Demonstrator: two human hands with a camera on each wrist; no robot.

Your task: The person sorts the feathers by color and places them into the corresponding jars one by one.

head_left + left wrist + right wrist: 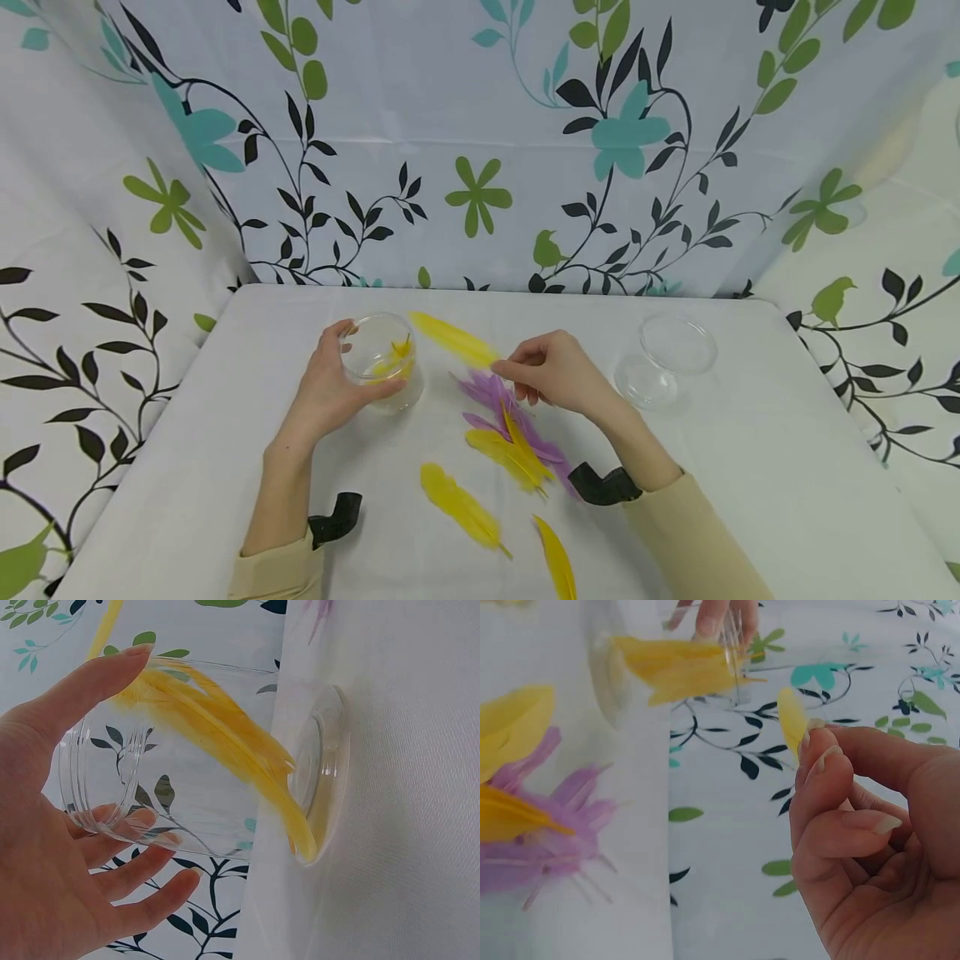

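Yellow feathers (461, 505), purple feathers (487, 391), white floral-print cloth (477, 197)

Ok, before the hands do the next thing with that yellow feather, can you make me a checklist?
1. Left hand holding the clear jar: ok, gripped near the rim.
2. Jar's mouth uncovered and facing up: ok.
3. Right hand pinching the held yellow feather: ok, by one end.
4. Held yellow feather over the jar's mouth: not ok, it's off to the side.
5. Table cleared of loose yellow feathers: not ok, several lie there.
6. Held yellow feather fitting in without bending: cannot tell.
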